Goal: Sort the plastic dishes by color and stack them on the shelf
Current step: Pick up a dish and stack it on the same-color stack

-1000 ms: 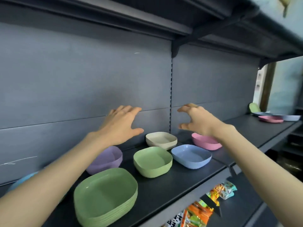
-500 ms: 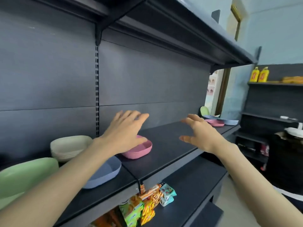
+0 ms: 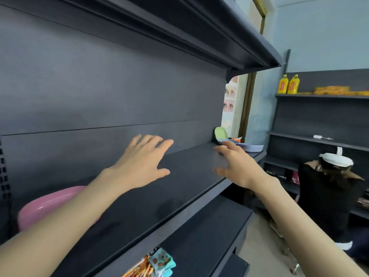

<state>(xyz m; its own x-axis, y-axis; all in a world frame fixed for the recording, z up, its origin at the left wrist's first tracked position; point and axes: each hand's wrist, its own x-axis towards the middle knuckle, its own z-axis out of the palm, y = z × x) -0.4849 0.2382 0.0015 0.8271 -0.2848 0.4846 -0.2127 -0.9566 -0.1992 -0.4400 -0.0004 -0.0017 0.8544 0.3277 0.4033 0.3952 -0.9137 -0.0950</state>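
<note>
- One long dark shelf (image 3: 179, 196) runs away from the camera toward the far right. Its long axis is the line the next reach has to follow, I judge, because the unsorted dishes sit at its far end.
- Two bare forearms stretch out over that shelf. The left hand (image 3: 142, 162) hovers palm down above the board with straight, spread fingers and holds nothing.
- The right hand (image 3: 238, 166) is blurred, but its fingers look loosely spread and empty. It hangs above the front edge of the shelf and is plainly the nearer of the two to the far end.
- A pink dish (image 3: 46, 206) lies on the shelf at the lower left, behind the left forearm, which partly hides it. It has rounded corners, a glossy surface and a shallow shape.
- A few pale blue dishes (image 3: 252, 147) rest low and flat at the shelf's far end, ahead and to the right of both hands and well apart from them. How many are stacked there is too small to tell.
- A green dish (image 3: 220, 133) stands on edge against the back panel, just left of the blue ones.
</note>
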